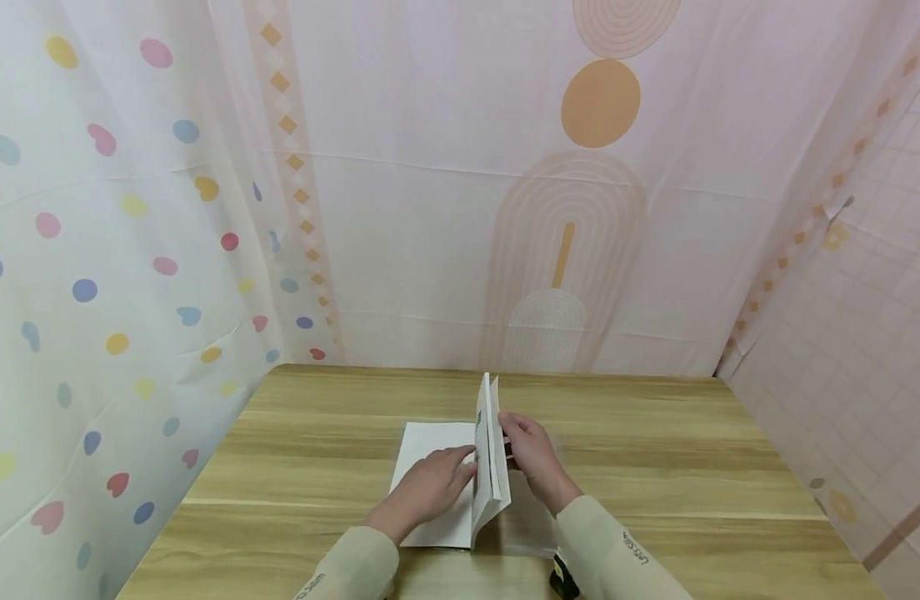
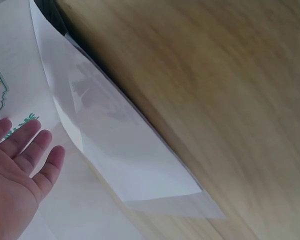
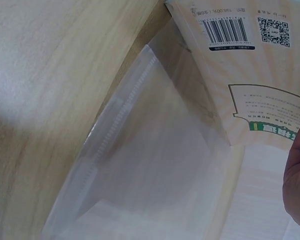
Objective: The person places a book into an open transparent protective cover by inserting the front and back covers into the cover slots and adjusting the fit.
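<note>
A book (image 1: pixel 487 450) stands upright near the front of the table, one side laid out flat to the left as a white sheet (image 1: pixel 437 533). My left hand (image 1: pixel 428 487) reaches over that sheet, its fingertips at the upright pages; the left wrist view shows the fingers loosely extended. My right hand (image 1: pixel 535 458) holds the upright part from the right. In the right wrist view the back cover (image 3: pixel 210 65) shows a barcode and a square code. A clear plastic book cover (image 3: pixel 140 135) spreads out beside it, its flap on the table. The right fingertips are hidden.
The wood-grain table (image 1: pixel 670 467) extends to both sides and behind the book. Patterned curtains (image 1: pixel 400 250) hang along the back and sides. A small black and yellow object (image 1: pixel 562 577) shows by the right sleeve.
</note>
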The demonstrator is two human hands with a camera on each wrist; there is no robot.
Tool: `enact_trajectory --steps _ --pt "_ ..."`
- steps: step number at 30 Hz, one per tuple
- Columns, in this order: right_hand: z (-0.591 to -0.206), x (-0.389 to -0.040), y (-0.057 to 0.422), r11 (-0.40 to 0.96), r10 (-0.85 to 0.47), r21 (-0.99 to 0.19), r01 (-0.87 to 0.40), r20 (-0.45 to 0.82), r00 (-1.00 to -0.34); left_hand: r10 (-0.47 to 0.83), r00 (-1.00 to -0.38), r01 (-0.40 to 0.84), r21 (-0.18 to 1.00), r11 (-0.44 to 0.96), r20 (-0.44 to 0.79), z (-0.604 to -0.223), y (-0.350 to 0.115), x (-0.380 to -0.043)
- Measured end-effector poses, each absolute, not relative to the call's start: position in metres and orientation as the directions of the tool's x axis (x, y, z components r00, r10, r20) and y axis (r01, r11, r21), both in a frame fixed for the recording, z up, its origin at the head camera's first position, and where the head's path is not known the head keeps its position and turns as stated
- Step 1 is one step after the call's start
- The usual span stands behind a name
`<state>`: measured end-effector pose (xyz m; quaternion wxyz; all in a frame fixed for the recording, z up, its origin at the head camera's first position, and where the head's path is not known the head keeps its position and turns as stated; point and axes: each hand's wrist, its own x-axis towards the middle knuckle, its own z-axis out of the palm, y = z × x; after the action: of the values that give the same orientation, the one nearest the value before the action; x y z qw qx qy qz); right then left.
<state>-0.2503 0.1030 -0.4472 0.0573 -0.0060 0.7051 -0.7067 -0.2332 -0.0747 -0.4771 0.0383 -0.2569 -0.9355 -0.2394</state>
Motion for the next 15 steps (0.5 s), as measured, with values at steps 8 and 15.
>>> enact_trajectory --steps 8,15 --pt "-0.449 -0.250 0.106 0.004 -0.084 -0.997 0.072 -0.072 -0.994 0.379 -0.902 0.426 0.568 0.704 0.207 -0.472 -0.080 -0.236" --pt "-0.455 -0.253 0.110 0.056 -0.033 -0.993 0.102 -0.104 -0.994 0.249 -0.937 0.349 0.673 0.652 0.244 -0.469 -0.092 -0.235"
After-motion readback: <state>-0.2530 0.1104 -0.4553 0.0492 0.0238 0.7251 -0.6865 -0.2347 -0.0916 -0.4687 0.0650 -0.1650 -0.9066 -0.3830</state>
